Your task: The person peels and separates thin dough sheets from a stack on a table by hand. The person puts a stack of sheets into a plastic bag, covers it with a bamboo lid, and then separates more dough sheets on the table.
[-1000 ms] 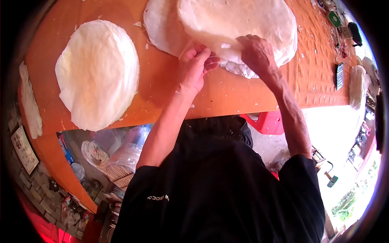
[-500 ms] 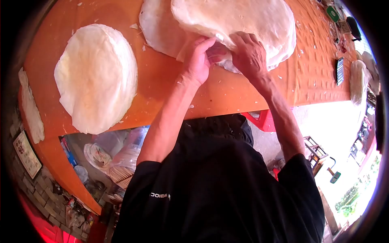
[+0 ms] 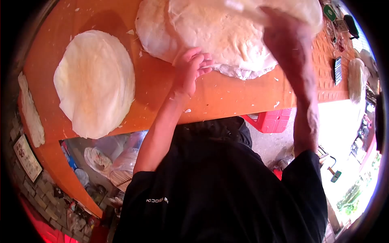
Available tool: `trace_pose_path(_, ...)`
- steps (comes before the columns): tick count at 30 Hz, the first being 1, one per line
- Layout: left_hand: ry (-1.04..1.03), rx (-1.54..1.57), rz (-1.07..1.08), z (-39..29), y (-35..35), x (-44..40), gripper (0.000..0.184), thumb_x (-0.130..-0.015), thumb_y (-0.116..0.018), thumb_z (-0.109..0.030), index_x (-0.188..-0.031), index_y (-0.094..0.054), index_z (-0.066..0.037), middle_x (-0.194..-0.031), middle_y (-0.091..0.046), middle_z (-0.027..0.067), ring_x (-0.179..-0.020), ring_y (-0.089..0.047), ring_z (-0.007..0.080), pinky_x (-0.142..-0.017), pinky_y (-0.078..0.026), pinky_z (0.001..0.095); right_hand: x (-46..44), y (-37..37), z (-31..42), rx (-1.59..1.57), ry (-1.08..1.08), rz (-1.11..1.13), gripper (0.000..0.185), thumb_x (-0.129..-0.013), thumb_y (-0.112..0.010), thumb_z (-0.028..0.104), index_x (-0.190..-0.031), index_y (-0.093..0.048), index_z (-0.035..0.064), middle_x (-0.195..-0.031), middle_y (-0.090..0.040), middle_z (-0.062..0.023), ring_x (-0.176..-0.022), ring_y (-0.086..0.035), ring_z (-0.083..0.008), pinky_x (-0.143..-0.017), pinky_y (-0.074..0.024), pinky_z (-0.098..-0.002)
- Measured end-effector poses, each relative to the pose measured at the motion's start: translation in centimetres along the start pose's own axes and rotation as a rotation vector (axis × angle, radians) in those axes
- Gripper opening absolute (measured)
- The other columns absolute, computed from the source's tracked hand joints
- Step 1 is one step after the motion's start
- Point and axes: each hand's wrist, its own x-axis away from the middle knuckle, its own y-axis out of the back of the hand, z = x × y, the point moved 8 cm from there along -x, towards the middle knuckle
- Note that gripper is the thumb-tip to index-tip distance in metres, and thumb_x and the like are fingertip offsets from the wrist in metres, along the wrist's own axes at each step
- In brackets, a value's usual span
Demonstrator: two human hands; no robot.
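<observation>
Layered off-white, thin, soft sheets (image 3: 219, 36) lie in a broad pile at the back of the orange-covered table (image 3: 158, 89). My left hand (image 3: 190, 67) is at the pile's near edge, palm turned inward, fingers apart and slightly bent, with no sheet gripped. Higher and to the right, my right hand (image 3: 281, 26) is blurred by motion over the pile. A smeared pale sheet edge runs to its fingers and appears raised in them; the fingertips themselves are unclear. A second, oval stack of similar sheets (image 3: 95, 83) rests at the left.
A rolled pale strip (image 3: 31, 109) lies along the table's left edge. At the right are a calculator (image 3: 337, 71) and a wrapped pale bundle (image 3: 356, 81). Below the table stand a red plastic stool (image 3: 273, 120) and plastic bags (image 3: 123, 160). White scraps dot the tabletop.
My right hand has swung up and right, with the sheet edge moving along. My left hand has come away from it, shifting slightly down and left. More of the pile's surface shows.
</observation>
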Motion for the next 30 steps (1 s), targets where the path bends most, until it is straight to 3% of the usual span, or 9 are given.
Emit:
trace_pose_path(2,-0.024,-0.027,-0.076,0.2,1.7,0.6,0.036,-0.089,-0.051,-0.013,-0.121,-0.044,0.003,-0.101,-0.062,0.015,-0.091,-0.064,0.0235,-0.079,-0.052,0.0347,1.6,-6.7,0.0,-0.038,-0.01,0.252,0.024,-0.074,-0.056,0.009,-0.095,-0.067,0.0107,-0.083,-0.066,-0.0129,-0.075,-0.064,-0.0321,-0.065,-0.0499,-0.0417)
trace_pose_path(4,-0.016,0.003,-0.128,0.3,2.1,0.9,0.032,-0.088,-0.054,-0.012,-0.115,-0.048,0.002,-0.095,-0.063,0.0132,-0.085,-0.065,0.0226,-0.077,-0.053,0.0337,3.3,-11.0,-0.3,-0.193,-0.043,0.368,0.017,-0.071,-0.052,0.007,-0.08,-0.065,0.0106,-0.073,-0.064,-0.0166,-0.066,-0.062,-0.0347,-0.056,-0.0476,-0.0432)
trace_pose_path(9,0.029,0.139,-0.179,1.8,2.6,1.1,0.025,-0.088,-0.056,-0.011,-0.109,-0.051,0.0,-0.095,-0.063,0.0138,-0.087,-0.065,0.0242,-0.077,-0.053,0.0331,1.6,-5.8,0.7,-0.13,0.011,0.11,0.017,-0.071,-0.054,0.007,-0.084,-0.065,0.0076,-0.072,-0.063,-0.0161,-0.065,-0.063,-0.0322,-0.056,-0.0492,-0.0401)
trace_pose_path(12,0.015,0.273,-0.059,0.9,1.6,0.1,0.024,-0.088,-0.056,-0.012,-0.109,-0.052,0.0,-0.096,-0.063,0.0145,-0.091,-0.063,0.0261,-0.079,-0.053,0.0355,4.3,-11.3,1.5,-0.166,0.047,0.238,0.019,-0.07,-0.055,0.005,-0.086,-0.064,0.0068,-0.077,-0.064,-0.0138,-0.068,-0.063,-0.0298,-0.055,-0.0497,-0.0389)
trace_pose_path(16,-0.007,0.392,0.007,0.4,0.6,0.5,0.023,-0.089,-0.054,-0.011,-0.109,-0.053,-0.001,-0.1,-0.062,0.0155,-0.094,-0.061,0.0288,-0.084,-0.052,0.0384,7.1,-12.0,2.5,-0.277,0.025,0.195,0.028,-0.073,-0.059,0.006,-0.101,-0.063,0.0081,-0.095,-0.063,-0.0106,-0.093,-0.058,-0.0291,-0.075,-0.0505,-0.0389)
trace_pose_path(19,-0.028,0.458,0.089,0.2,-0.4,-0.4,0.023,-0.089,-0.053,-0.011,-0.109,-0.053,0.0,-0.099,-0.06,0.015,-0.095,-0.06,0.0285,-0.087,-0.051,0.0404,5.9,-11.2,2.4,-0.344,0.037,0.138,0.016,-0.074,-0.056,0.007,-0.089,-0.063,0.0046,-0.087,-0.063,-0.0133,-0.088,-0.059,-0.0313,-0.069,-0.0507,-0.0403)
trace_pose_path(22,-0.035,0.507,0.087,0.1,-0.3,-0.6,0.023,-0.09,-0.052,-0.012,-0.109,-0.052,0.001,-0.099,-0.059,0.0149,-0.094,-0.059,0.0277,-0.089,-0.051,0.0421,5.6,-11.4,3.7,-0.334,0.086,0.173,0.02,-0.077,-0.059,0.013,-0.094,-0.061,0.0037,-0.087,-0.062,-0.014,-0.088,-0.059,-0.0332,-0.07,-0.0505,-0.0403)
trace_pose_path(24,-0.071,0.556,0.1,-0.9,-0.3,-1.3,0.022,-0.091,-0.05,-0.013,-0.108,-0.053,0.001,-0.1,-0.059,0.0152,-0.095,-0.058,0.027,-0.091,-0.05,0.0435,6.8,-10.4,5.0,-0.36,0.096,0.124,0.028,-0.081,-0.061,0.021,-0.103,-0.057,0.0039,-0.1,-0.06,-0.0124,-0.094,-0.056,-0.0325,-0.076,-0.0477,-0.0428)
trace_pose_path(30,-0.119,0.57,0.172,-2.2,-1.2,-1.3,0.018,-0.092,-0.048,-0.012,-0.105,-0.052,0.0,-0.098,-0.059,0.0159,-0.095,-0.058,0.0274,-0.089,-0.051,0.0422,6.8,-12.3,3.8,-0.272,0.073,-0.015,0.025,-0.078,-0.061,0.017,-0.099,-0.058,0.003,-0.099,-0.061,-0.0116,-0.094,-0.057,-0.0284,-0.074,-0.0482,-0.0415)
